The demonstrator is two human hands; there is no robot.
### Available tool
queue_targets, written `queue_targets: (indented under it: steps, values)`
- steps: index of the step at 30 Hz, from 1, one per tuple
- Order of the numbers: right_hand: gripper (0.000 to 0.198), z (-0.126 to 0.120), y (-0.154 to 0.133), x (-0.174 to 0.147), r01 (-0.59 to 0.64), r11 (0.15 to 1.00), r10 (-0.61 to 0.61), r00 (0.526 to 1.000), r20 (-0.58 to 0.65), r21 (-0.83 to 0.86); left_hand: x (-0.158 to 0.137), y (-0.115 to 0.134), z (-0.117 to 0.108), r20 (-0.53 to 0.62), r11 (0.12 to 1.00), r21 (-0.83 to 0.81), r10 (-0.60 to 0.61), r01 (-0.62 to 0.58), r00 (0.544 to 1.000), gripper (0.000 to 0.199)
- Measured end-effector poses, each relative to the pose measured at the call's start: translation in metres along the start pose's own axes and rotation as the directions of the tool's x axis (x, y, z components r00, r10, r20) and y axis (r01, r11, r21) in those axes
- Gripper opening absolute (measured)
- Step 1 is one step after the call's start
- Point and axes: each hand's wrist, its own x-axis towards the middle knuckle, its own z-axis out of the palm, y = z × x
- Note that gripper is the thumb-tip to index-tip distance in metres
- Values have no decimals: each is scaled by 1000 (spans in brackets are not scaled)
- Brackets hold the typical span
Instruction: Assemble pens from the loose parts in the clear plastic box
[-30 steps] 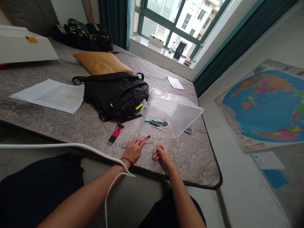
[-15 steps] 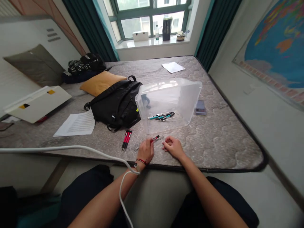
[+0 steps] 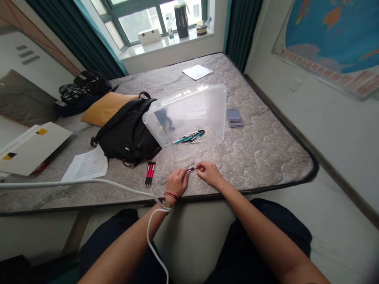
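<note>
My left hand (image 3: pixel 177 182) and my right hand (image 3: pixel 207 172) meet over the near edge of the mattress (image 3: pixel 260 150), both pinching a small red and black pen (image 3: pixel 191 169) between their fingertips. A bunch of red and black pens (image 3: pixel 149 172) lies on the mattress just left of my left hand. Behind my hands a clear plastic tub (image 3: pixel 189 118) lies tipped on its side, with several teal and black pens (image 3: pixel 189 137) inside it.
A black backpack (image 3: pixel 127 132) leans against the tub's left side, an orange cushion (image 3: pixel 103 108) behind it. Printed sheets (image 3: pixel 87 165) lie to the left, a white folder (image 3: pixel 29 148) further left. A white cable (image 3: pixel 89 182) crosses to my left wrist. A small dark card (image 3: pixel 234 117) lies right of the tub.
The view has swung and tilted. My right hand moved in to the pen held by my left hand, and now both grip it.
</note>
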Motion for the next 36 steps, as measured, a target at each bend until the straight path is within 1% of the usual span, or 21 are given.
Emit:
queue_targets:
  steps: [6, 10, 17, 21, 24, 29, 34, 36]
  values:
    - [11, 0, 2, 1, 40, 999, -40, 999, 18, -11, 0, -1, 0, 12, 1000, 7, 15, -15, 1000, 33]
    - [12, -1, 3, 1, 63, 998, -64, 997, 48, 13, 0, -2, 2, 7, 1000, 10, 12, -12, 1000, 32]
    - [21, -1, 1, 1, -16, 990, 6, 998, 66, 142, 0, -3, 3, 11, 1000, 7, 10, -10, 1000, 33]
    - [17, -3, -1, 2, -40, 986, 26, 996, 86, 162, 0, -4, 3, 13, 1000, -7, 11, -11, 1000, 33]
    - [12, -4, -1, 2, -11, 994, 2, 997, 80, 109, -1, -4, 3, 16, 1000, -10, 16, -15, 1000, 33]
    - [12, -1, -5, -1, 26, 999, -23, 996, 91, -31, -1, -5, 4, 14, 1000, -3, 17, -16, 1000, 33]
    - [23, 0, -13, -1, -1, 973, 34, 990, 140, -229, -1, -5, 5, 10, 1000, -9, 24, -23, 1000, 32]
    - [29, 0, -16, 0, -22, 960, 66, 987, 149, -278, -1, -5, 5, 9, 1000, -14, 24, -24, 1000, 32]
